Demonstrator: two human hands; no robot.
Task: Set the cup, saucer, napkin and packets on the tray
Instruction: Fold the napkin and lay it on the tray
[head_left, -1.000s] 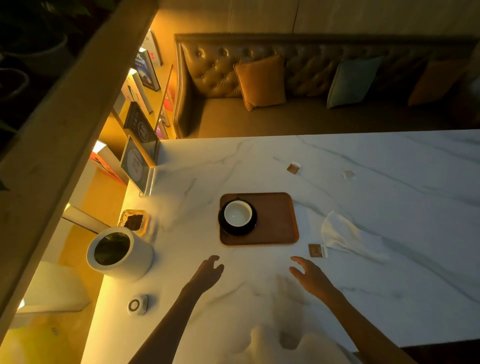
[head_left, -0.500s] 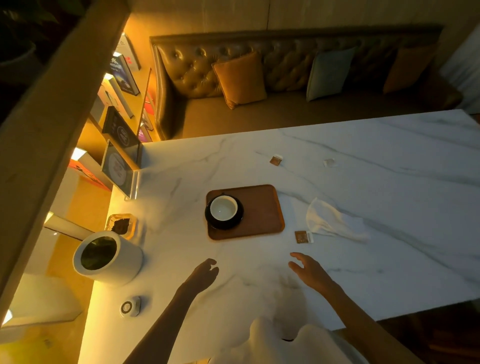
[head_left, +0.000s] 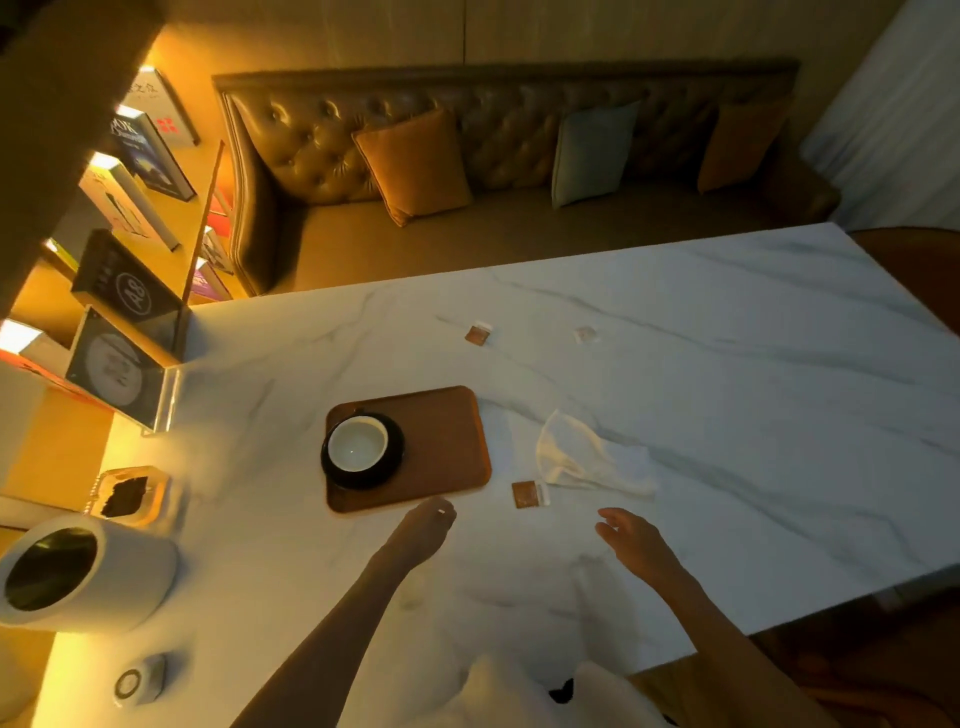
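Note:
A brown tray (head_left: 441, 447) lies on the white marble table (head_left: 727, 415). A white cup (head_left: 358, 444) sits on a black saucer (head_left: 392, 465) on the tray's left half. A crumpled white napkin (head_left: 587, 457) lies on the table right of the tray. One brown packet (head_left: 527, 492) lies at the napkin's near corner; a second brown packet (head_left: 478, 333) and a pale packet (head_left: 585, 334) lie farther back. My left hand (head_left: 423, 530) hovers just below the tray's near edge, empty. My right hand (head_left: 631, 540) hangs open below the napkin.
At the table's left end stand a white round container (head_left: 83, 577), a small glass dish (head_left: 130, 491), a small round device (head_left: 137, 683) and an acrylic sign holder (head_left: 117, 369). A leather sofa with cushions (head_left: 493, 171) runs behind the table. Bookshelves rise at left.
My left hand has moved forward and right, up to the tray's near edge. My right hand has stayed near the closest packet. The head camera has shifted.

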